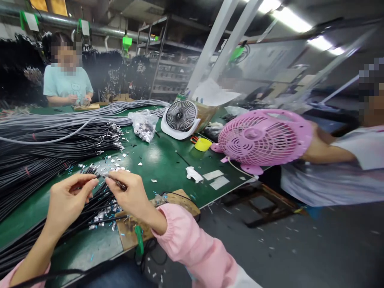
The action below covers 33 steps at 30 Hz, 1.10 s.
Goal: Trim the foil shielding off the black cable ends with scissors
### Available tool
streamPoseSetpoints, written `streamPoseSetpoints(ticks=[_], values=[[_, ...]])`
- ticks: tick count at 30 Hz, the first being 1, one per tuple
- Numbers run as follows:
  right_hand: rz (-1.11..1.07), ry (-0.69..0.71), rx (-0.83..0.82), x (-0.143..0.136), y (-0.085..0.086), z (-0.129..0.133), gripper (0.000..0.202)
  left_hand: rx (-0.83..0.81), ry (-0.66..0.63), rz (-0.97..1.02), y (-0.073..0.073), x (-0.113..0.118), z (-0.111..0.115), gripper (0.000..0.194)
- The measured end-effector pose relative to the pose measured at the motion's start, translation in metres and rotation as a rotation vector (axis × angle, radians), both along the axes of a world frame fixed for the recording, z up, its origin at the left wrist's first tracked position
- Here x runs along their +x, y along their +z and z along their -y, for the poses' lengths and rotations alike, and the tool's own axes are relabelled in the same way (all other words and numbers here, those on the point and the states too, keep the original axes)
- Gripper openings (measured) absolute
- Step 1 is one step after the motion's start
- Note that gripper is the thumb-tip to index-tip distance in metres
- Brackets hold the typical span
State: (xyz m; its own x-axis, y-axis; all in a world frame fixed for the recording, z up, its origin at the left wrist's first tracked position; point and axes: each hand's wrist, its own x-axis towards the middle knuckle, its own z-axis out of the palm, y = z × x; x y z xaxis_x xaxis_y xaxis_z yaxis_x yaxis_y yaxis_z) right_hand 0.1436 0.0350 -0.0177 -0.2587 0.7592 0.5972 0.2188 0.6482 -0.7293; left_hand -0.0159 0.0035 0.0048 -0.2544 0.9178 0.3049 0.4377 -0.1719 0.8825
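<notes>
Left hand (66, 200) pinches a cable end (98, 176) — probably steadying it — beside the right hand (130, 195), clamped round a slim dark thing (121, 185).

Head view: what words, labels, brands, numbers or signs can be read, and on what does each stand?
No text can be read.
White fan: mark on its hub, too small to read.
Hanging white cards: no legible writing.
Board at the back: too blurred to read.
Pale blue shirt: a printed figure, no legible words.
</notes>
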Motion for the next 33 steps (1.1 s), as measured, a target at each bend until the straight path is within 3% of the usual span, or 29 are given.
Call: streamPoseSetpoints(ticks=[3, 8, 11, 18, 22, 24, 27, 29, 33], values=[[-0.018, 0.048, -0.023, 0.000, 0.002, 0.004, 0.017, 0.084, -0.014, -0.062, -0.002, 0.005, 0.002, 0.025], [-0.224, 0.017, -0.322, 0.003, 0.011, 0.007, 0.029, 0.083, -0.107, -0.115, -0.003, 0.005, 0.004, 0.031], [-0.289, 0.030, -0.369, 0.004, 0.013, 0.006, 0.023, 0.056, -0.156, -0.157, -0.004, 0.005, 0.006, 0.035], [-0.216, 0.064, -0.272, 0.002, 0.015, 0.009, 0.017, -0.027, -0.214, -0.133, -0.003, 0.006, 0.008, 0.041], [-0.165, 0.034, -0.338, 0.005, 0.016, 0.009, 0.012, -0.079, -0.242, -0.044, 0.001, 0.005, 0.008, 0.036], [-0.098, 0.015, -0.340, 0.007, 0.015, 0.009, 0.020, -0.118, -0.255, 0.027, 0.004, 0.005, 0.007, 0.037], [-0.001, 0.018, -0.201, 0.007, 0.012, 0.009, 0.032, -0.161, -0.255, 0.088, 0.007, 0.005, 0.007, 0.040], [0.019, 0.035, -0.114, 0.007, 0.009, 0.009, 0.029, -0.164, -0.251, 0.097, 0.009, 0.005, 0.007, 0.040], [0.003, 0.078, -0.090, 0.008, 0.007, 0.008, 0.024, -0.152, -0.255, 0.081, 0.009, 0.004, 0.007, 0.039]])
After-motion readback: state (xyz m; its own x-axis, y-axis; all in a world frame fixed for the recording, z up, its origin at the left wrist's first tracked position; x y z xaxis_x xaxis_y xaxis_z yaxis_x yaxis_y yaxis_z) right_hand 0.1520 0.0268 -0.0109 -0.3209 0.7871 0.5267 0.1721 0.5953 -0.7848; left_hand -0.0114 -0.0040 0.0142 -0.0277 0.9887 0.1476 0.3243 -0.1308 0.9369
